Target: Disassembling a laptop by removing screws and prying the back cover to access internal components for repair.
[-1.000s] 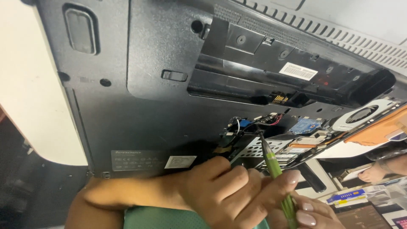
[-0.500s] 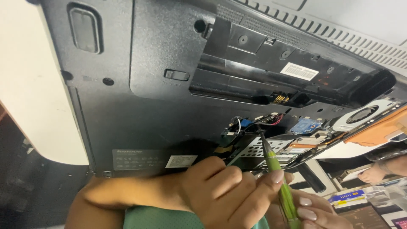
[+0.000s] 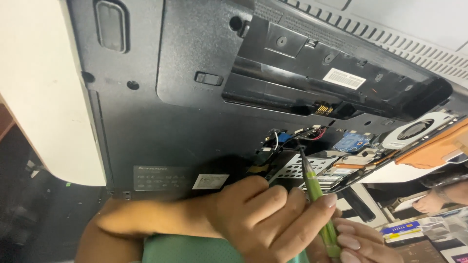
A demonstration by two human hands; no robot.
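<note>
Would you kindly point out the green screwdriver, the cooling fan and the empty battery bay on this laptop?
green screwdriver (image 3: 317, 195): head view, on its green handle above the fingers.
cooling fan (image 3: 414, 130): head view, on the round fan housing.
battery bay (image 3: 292, 63): head view, on its black recessed floor.

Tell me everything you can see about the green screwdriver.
The green screwdriver is slim, with a translucent green handle that looks like plastic and a thin dark metal shaft. It leans tilted, tip up, and its tip sits among the wires in the opened corner of the black laptop base. The left hand pinches the upper handle; the right hand holds the lower end.
</note>
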